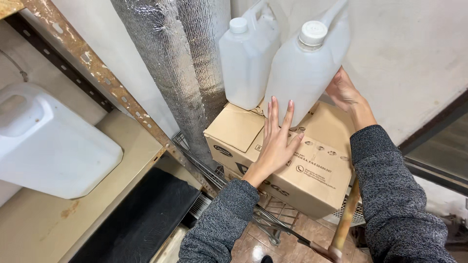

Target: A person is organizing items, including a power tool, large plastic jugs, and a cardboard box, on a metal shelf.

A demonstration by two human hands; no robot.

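A white plastic jerrycan [304, 73] with a screw cap stands tilted on a brown cardboard box [312, 170]. My left hand [277, 141] lies flat with fingers apart against the can's lower front and the box top. My right hand [343, 90] presses on the can's right side, its fingers partly hidden behind it. A second white jerrycan [246, 61] stands upright just behind and to the left on the same box.
A silver foil-wrapped duct [180, 63] runs up the wall at the left of the box. A rusty metal shelf frame [97, 73] holds a large white container [48, 141]. A wire rack [263, 221] sits under the box, and a wooden handle [346, 219] leans below it.
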